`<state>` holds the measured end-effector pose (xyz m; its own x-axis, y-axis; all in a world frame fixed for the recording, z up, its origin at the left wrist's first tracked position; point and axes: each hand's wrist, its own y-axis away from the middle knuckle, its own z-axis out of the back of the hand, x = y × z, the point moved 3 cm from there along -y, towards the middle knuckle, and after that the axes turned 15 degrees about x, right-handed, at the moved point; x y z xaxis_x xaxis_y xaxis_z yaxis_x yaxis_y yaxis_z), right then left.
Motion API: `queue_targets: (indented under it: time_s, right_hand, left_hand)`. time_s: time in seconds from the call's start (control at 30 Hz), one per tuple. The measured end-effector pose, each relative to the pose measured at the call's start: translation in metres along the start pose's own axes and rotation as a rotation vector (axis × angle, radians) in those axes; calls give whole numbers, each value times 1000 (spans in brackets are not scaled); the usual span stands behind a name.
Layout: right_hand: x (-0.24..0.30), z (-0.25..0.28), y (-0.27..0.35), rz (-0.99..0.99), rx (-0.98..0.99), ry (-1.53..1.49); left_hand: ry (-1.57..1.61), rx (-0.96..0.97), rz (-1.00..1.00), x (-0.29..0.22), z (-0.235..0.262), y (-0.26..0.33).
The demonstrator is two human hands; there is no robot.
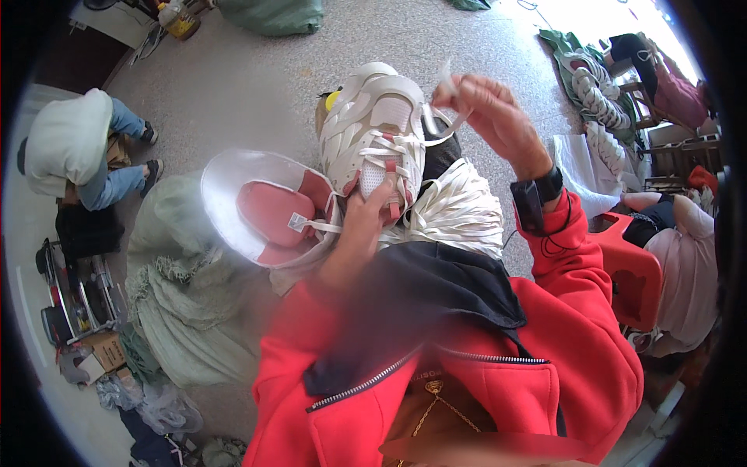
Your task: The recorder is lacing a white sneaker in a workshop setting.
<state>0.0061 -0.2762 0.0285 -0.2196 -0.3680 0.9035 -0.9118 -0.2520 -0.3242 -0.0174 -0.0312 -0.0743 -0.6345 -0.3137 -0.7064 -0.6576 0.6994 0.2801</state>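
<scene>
A white sneaker (372,113) with pink trim rests in front of me, its toe pointing away. My left hand (359,226) is closed on its near end, by the tongue, with some fingers hidden. A white shoelace (443,138) runs through the eyelets and up to my right hand (494,117), raised at the right, which pinches it near the tip. Left of this shoe lies a second white shoe (222,206) with a pink insole, and a small tag by its collar. On my lap, to the right, spreads a thick bundle of white laces (459,210).
A greenish sack (187,311) slumps at my left, and another (272,15) lies far ahead. One person sits at the far left. At the right, people sit near a red plastic stool (634,272) and rows of white shoes (599,97).
</scene>
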Motion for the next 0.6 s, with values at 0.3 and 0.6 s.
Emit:
queue_targets:
  time_s: [0.3,0.6]
  right_hand:
    - [-39,-4,40,-476,49,31]
    - [-73,-25,36,-510,146,14]
  left_hand:
    - [-998,-16,10,-77,-41,43]
    - [-1697,16,-629,-105,-46,-31]
